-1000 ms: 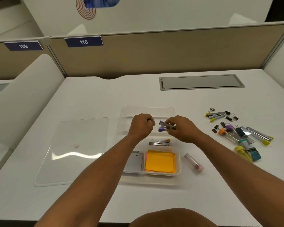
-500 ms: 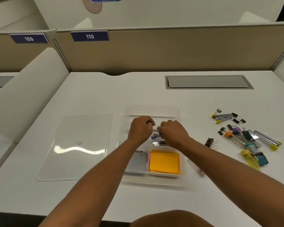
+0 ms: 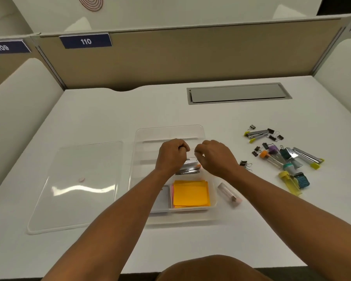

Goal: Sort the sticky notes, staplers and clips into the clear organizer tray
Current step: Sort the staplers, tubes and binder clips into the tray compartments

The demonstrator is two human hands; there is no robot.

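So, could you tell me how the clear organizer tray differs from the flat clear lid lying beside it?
The clear organizer tray has raised walls and dividers; the flat clear lid is a plain sheet with only a low rim. The tray holds orange sticky notes and small staplers; the lid carries only a small pink speck. Both hands hover over the tray, none over the lid. Both are transparent, with rounded corners, on the white desk.

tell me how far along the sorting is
Done: orange sticky notes sit in the near compartment of the clear tray, two small staplers in the middle one. In hand: left hand and right hand hover curled over those staplers, grip unclear. Left: the pile of staplers and binder clips on the table's right.
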